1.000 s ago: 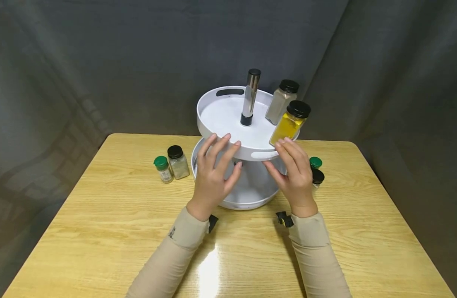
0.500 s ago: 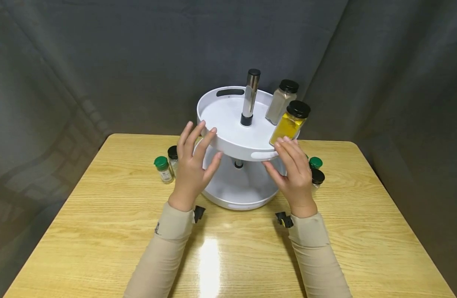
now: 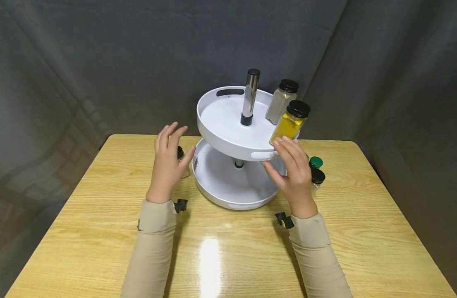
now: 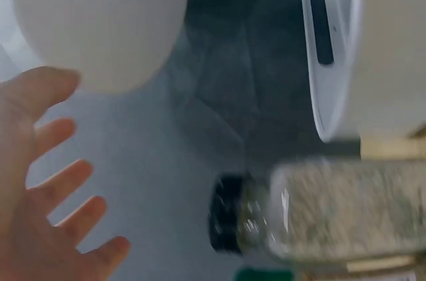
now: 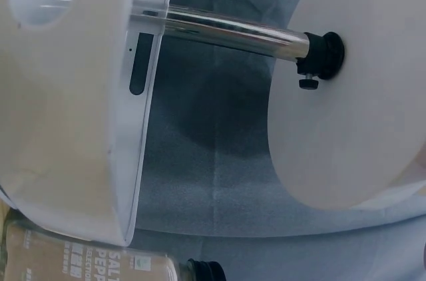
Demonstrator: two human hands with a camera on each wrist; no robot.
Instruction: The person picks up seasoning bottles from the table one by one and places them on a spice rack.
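Observation:
A white two-tier tray stand (image 3: 228,145) rises from the table around a metal post (image 3: 251,93). My right hand (image 3: 295,174) grips the upper tray's front right rim, fingers over the edge and thumb below. Just above those fingers stands a yellow spice jar (image 3: 289,124) with a black lid; a beige spice jar (image 3: 280,103) is behind it on the same tray. Fingers spread and holding nothing, my left hand (image 3: 166,165) hovers left of the stand. It partly hides a black-lidded jar (image 3: 185,167), which the left wrist view shows as a clear jar of pale bits (image 4: 353,208).
Right of the stand, a green-lidded jar (image 3: 315,162) and a black-lidded jar (image 3: 317,177) sit on the wooden table (image 3: 369,231). Close to the left jar, a green lid (image 4: 263,275) shows. Dark cloth (image 3: 139,62) hangs behind.
My left hand has moved left, away from the front of the upper tray to beside the jars on the left. The right hand stays at the rim.

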